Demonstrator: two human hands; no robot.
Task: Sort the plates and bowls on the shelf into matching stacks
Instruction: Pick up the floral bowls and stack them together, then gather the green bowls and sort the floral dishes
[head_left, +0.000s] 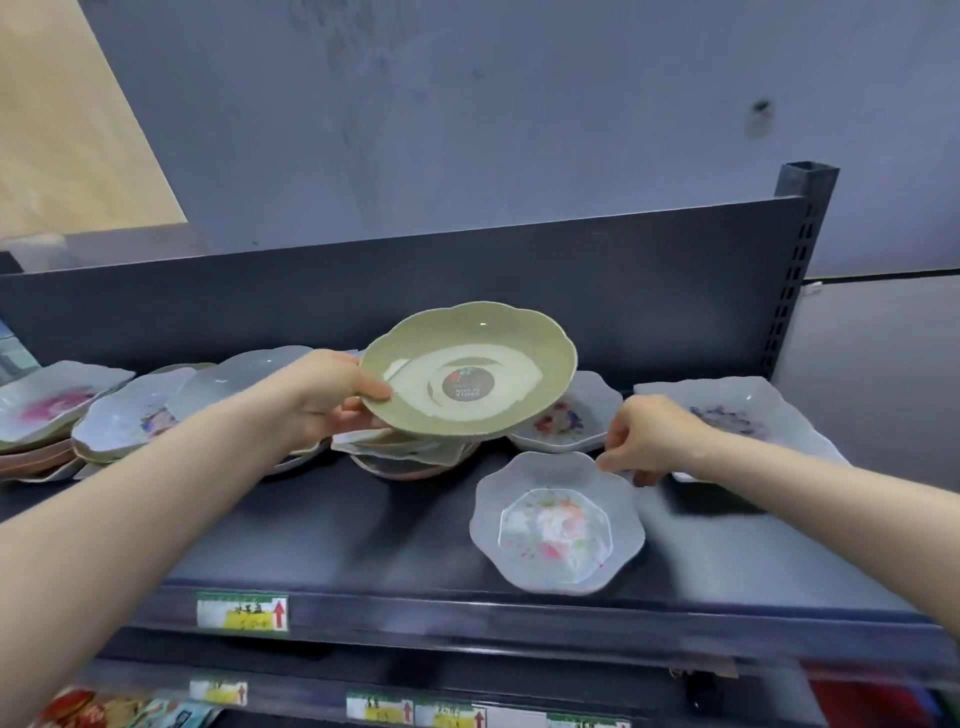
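My left hand (322, 395) grips the green bowl (467, 369) by its left rim (thumb inside), held over the mixed stack (410, 452) mid-shelf. My right hand (649, 434) pinches the far rim of the pale floral bowl (556, 525), near on the shelf (311, 530).

A round dark sticker (467, 387) sits inside the green bowl (415, 358); its pale print is upside down and too blurred to read. The price tag (242, 612) on the shelf edge (519, 618) shows a red upward arrow and illegible handwriting on yellow, and the lower tags (379, 707) look alike.
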